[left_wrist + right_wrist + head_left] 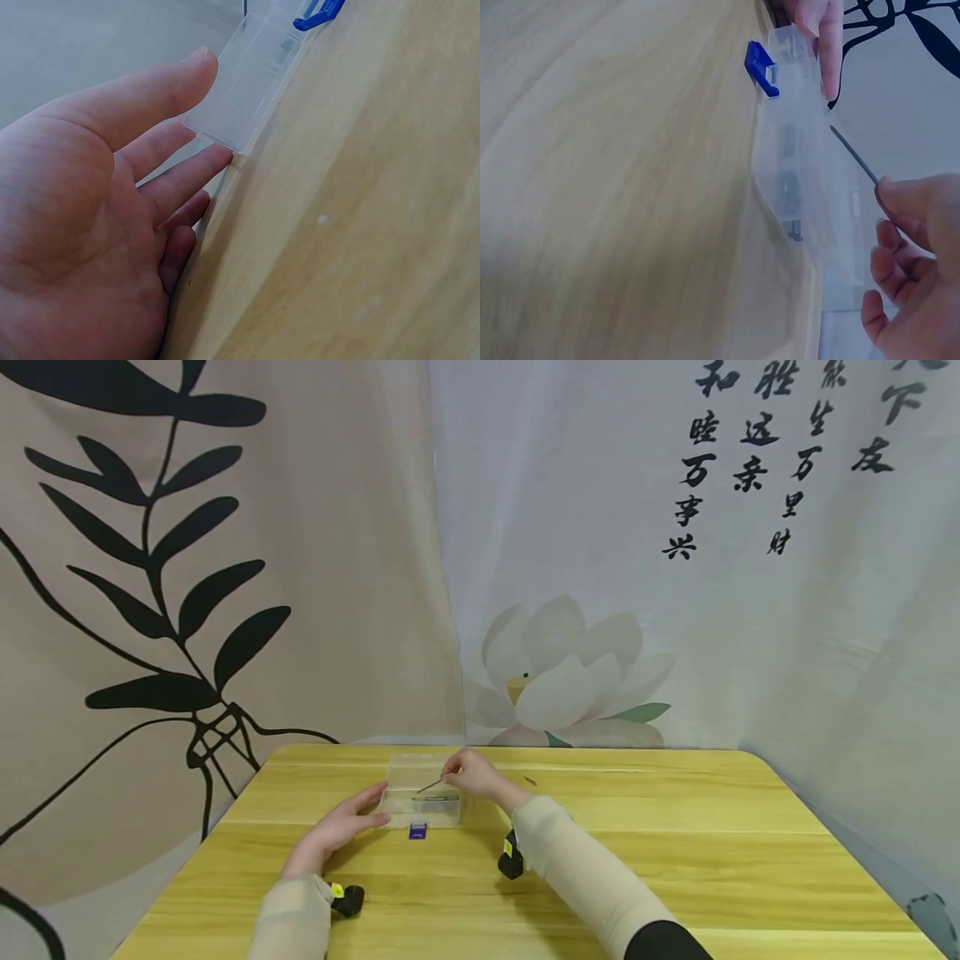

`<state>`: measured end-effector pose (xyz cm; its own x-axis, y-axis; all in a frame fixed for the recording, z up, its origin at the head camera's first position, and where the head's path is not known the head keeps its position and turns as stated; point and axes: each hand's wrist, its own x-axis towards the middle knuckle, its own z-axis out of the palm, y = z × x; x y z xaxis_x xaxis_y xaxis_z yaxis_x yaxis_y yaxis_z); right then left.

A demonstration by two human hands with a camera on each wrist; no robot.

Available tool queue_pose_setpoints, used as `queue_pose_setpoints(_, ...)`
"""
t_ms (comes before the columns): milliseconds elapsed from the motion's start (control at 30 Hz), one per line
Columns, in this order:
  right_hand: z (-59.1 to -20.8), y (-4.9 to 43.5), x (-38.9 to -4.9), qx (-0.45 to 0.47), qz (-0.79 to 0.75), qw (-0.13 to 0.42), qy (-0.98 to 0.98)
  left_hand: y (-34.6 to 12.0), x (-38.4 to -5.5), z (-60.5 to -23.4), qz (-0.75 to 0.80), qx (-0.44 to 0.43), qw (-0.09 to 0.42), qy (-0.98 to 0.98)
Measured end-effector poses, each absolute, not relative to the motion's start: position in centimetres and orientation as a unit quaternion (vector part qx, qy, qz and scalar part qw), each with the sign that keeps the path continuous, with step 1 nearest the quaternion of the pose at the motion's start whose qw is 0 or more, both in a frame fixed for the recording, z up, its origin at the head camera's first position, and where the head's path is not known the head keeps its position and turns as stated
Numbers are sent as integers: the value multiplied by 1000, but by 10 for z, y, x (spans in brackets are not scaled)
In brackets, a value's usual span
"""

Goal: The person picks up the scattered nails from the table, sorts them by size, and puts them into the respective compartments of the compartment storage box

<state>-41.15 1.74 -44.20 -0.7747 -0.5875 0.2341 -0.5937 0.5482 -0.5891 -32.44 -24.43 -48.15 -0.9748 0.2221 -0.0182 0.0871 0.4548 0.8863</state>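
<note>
A clear plastic box (442,816) lies on the table with its transparent lid (411,767) raised at the back. On its front hangs a blue latch (417,831), folded down. Several thin dark metal pieces (790,191) show through the wall, inside the box. My right hand (477,774) pinches a thin grey metal rod (853,152) between thumb and forefinger, over the box, its narrow end slanting down to the left. At the box's left end, my left hand (341,827) touches the corner with extended fingers (187,176), thumb held apart from them.
A small dark piece (530,780) lies on the wooden table (675,843), right of the box. Black wrist cameras (511,858) sit at both wrists. Behind the table's far edge hangs a printed curtain (360,568).
</note>
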Motion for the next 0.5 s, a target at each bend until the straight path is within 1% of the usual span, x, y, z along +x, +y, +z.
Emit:
queue_pose_setpoints(233,-449,9,-416,315,320,2,-893,-246,-325,-483,519,87,64,848)
queue_pose_setpoints(500,-449,4,-411,323,305,5,-896,-244,-324,-481,523,87,64,845)
